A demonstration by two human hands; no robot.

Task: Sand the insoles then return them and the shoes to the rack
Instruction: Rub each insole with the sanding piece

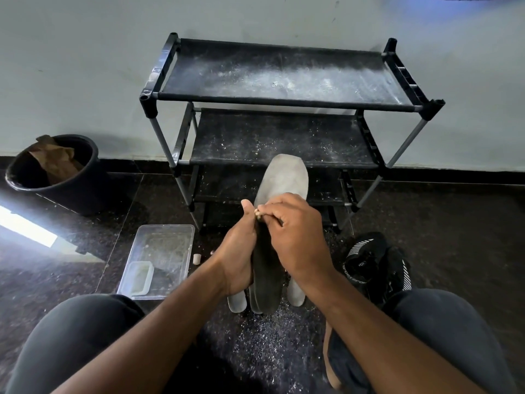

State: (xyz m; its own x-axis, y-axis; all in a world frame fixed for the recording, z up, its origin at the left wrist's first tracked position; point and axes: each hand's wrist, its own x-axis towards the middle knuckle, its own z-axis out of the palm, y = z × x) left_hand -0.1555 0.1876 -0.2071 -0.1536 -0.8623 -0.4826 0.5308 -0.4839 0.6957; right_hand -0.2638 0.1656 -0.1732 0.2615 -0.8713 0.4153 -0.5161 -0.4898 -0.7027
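My left hand grips a long grey foam insole from below, toe pointing away; my right hand pinches a small tan sanding piece against it. Beneath my hands, more pale insoles lie on the dark speckled floor, dusted with shavings. Beyond my hands stands a black dusty shoe rack against a grey wall. Right of my right hand sit black sneakers; left of my left, a clear plastic tray, farther off a black bucket.
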